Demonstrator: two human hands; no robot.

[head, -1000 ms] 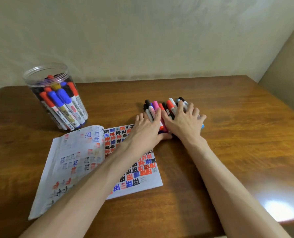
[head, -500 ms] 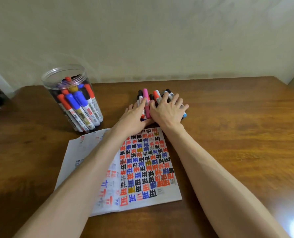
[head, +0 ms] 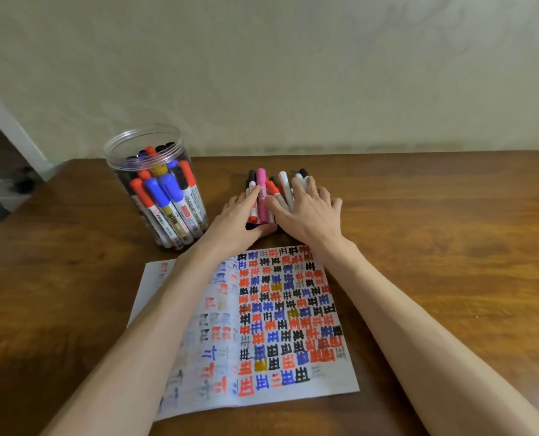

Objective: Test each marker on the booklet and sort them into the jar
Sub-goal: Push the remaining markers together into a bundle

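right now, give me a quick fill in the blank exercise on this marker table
1. The jar stands to the ____ of the loose markers.
2. The left hand and right hand lie flat on those markers; between them lies one with an all-____ body.
3. The booklet lies ____ on the table.
4. The jar has no ____ on it.

Missing words: left; pink; open; lid

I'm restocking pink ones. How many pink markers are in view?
1. The pink marker lies in the loose pile between the left hand and right hand. None shows in the jar, though more may hide there or under the hands.
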